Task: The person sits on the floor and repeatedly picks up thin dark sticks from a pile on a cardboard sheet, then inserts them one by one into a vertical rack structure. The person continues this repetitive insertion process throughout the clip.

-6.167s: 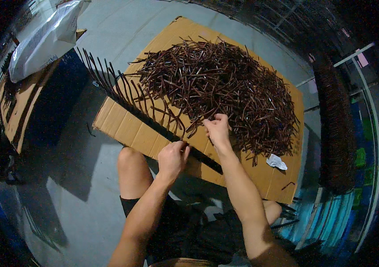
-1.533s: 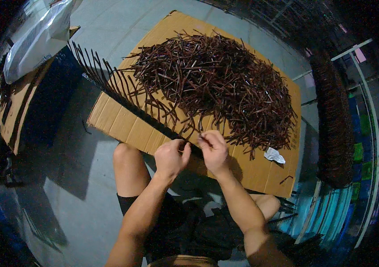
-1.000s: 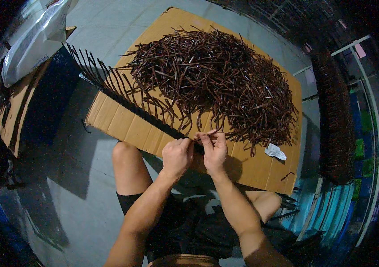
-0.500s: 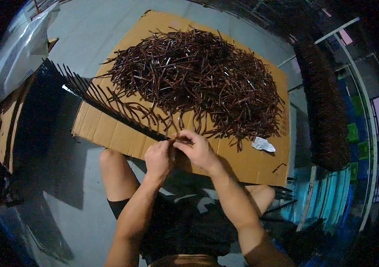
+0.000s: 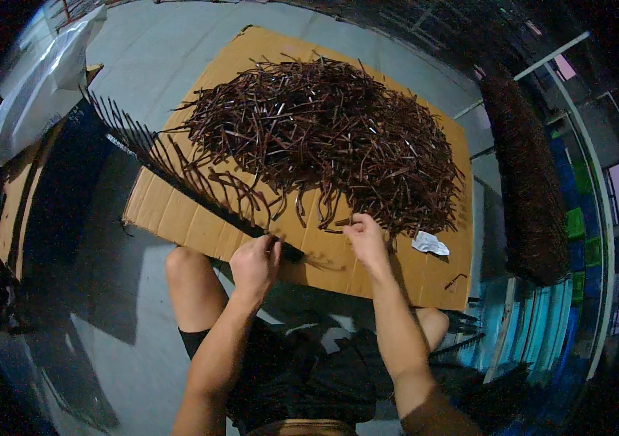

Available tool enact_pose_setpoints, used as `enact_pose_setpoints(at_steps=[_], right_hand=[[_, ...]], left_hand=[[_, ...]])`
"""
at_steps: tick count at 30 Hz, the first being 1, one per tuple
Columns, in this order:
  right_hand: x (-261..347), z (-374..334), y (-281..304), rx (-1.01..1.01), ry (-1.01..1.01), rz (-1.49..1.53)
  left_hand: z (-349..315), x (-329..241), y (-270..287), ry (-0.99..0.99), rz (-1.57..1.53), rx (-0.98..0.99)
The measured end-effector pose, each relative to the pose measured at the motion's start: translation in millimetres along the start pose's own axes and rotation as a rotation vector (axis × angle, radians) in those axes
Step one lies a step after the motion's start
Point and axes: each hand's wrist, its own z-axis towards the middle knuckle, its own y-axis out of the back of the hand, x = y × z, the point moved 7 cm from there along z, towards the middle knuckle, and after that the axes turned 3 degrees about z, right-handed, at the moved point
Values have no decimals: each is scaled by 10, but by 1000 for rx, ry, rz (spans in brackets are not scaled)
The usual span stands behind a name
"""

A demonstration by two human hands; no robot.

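My left hand (image 5: 254, 266) is closed on a long black strip (image 5: 215, 208) near its near end. Thin brown pieces stand up along this strip like comb teeth, and it slants away to the far left. My right hand (image 5: 367, 243) is pinched around a short brown bent piece (image 5: 341, 223) at the near edge of a heap. That heap of loose brown pieces (image 5: 309, 123), thin and slightly glossy, covers much of a flat cardboard sheet (image 5: 167, 211). Fingers partly hide the strip's held end.
A crumpled white paper (image 5: 431, 243) lies on the cardboard's right side, with one loose bent piece (image 5: 456, 281) nearer me. A clear plastic bag (image 5: 37, 98) rests on a box at left. At right, a dark bristly bundle (image 5: 527, 178) stands beside a pale metal frame (image 5: 591, 149).
My right hand has left the strip and moved right to the heap's edge, where it now pinches a brown piece. My left hand stays on the strip.
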Motion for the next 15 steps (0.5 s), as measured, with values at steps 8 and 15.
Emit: enact_pose_setpoints(at_steps=[8, 15], right_hand=[[276, -309, -438, 195, -106, 98], [730, -61, -496, 159, 760, -619]], left_hand=[[28, -16, 12, 10, -105, 4], [34, 9, -16, 35, -104, 28]])
